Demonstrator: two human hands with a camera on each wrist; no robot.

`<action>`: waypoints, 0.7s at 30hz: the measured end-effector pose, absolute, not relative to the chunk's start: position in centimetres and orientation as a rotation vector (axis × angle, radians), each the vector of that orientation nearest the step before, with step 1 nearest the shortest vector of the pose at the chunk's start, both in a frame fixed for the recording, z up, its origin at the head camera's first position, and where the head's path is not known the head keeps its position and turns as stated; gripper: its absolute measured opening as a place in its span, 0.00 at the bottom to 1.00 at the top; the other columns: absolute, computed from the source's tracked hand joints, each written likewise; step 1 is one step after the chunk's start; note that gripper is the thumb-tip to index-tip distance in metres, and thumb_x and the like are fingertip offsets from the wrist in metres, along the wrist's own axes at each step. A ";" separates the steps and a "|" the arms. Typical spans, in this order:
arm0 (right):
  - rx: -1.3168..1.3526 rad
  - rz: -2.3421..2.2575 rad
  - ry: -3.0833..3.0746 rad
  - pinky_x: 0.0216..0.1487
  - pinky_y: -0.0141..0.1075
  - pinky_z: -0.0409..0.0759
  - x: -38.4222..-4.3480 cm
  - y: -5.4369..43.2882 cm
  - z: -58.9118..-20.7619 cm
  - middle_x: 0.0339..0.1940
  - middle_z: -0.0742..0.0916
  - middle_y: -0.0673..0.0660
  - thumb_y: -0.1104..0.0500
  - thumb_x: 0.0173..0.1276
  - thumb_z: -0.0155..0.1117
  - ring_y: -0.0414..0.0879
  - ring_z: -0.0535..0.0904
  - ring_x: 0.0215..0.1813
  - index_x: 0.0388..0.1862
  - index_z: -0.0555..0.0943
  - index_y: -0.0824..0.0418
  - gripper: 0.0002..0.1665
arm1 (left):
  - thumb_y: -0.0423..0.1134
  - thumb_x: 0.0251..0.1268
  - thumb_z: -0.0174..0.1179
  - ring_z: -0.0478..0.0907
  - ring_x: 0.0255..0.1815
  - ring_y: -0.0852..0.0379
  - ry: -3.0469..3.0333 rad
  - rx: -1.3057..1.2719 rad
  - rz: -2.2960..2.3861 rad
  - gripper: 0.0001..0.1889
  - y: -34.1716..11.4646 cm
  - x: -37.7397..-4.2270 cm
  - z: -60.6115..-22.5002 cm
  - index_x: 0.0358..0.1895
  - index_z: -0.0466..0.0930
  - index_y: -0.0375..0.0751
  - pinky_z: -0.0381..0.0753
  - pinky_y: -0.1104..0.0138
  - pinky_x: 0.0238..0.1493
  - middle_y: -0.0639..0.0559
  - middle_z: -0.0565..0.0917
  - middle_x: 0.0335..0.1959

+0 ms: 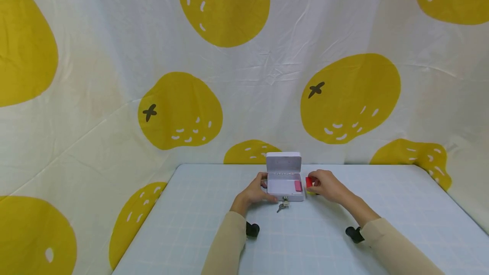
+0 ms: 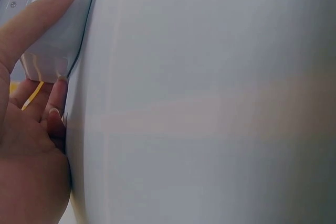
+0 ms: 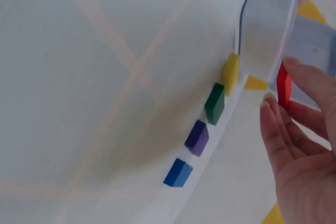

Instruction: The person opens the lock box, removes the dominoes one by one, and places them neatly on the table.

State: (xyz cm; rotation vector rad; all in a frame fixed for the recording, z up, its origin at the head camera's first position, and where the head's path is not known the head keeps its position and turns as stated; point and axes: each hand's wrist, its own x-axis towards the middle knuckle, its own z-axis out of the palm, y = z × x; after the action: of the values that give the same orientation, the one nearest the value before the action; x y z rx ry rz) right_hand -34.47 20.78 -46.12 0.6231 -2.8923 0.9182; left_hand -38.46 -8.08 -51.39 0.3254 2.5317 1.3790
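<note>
A small white cash box (image 1: 283, 164) stands with its lid raised at the far middle of the table. Inside, at the right end, lies a pink block (image 1: 298, 186). My left hand (image 1: 255, 190) grips the box's left end, thumb along the front wall and fingers round the side. Just right of the box, my right hand (image 1: 324, 183) pinches a red block (image 3: 284, 85) between thumb and fingertips, held up near the box's wall. Keys (image 1: 280, 208) hang from the front lock. Beside the box, the right wrist view has a yellow block (image 3: 230, 74) and a green block (image 3: 214, 104).
Farther along the same row are a purple block (image 3: 197, 138) and a blue block (image 3: 178, 173). A pale checked cloth covers the table (image 1: 305, 241). Behind its far edge hangs a white curtain (image 1: 259, 109) printed with yellow fruit.
</note>
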 end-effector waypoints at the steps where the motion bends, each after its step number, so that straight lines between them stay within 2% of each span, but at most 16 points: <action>1: 0.620 0.918 -2.893 0.40 0.36 0.78 -34.4 21.0 -46.1 0.35 0.82 0.54 0.63 0.63 0.76 0.47 0.74 0.38 0.52 0.83 0.71 0.20 | 0.43 0.45 0.84 0.71 0.53 0.50 2.528 0.333 1.388 0.48 -8.1 -38.4 -51.3 0.70 0.63 0.54 0.71 0.52 0.60 0.51 0.75 0.50; 21: 0.549 0.844 -2.890 0.44 0.40 0.81 -33.3 26.1 -46.5 0.39 0.85 0.58 0.64 0.63 0.76 0.48 0.76 0.39 0.54 0.81 0.74 0.23 | 0.44 0.44 0.84 0.71 0.53 0.49 2.512 0.323 1.424 0.48 -8.1 -38.0 -51.1 0.70 0.64 0.54 0.70 0.50 0.63 0.51 0.75 0.51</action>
State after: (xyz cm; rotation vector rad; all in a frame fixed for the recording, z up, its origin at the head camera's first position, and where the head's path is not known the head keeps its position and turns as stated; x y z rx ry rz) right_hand -33.28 26.14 -46.49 0.5494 -2.8901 0.8443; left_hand -37.95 -8.10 -51.07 0.3231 2.5117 1.4237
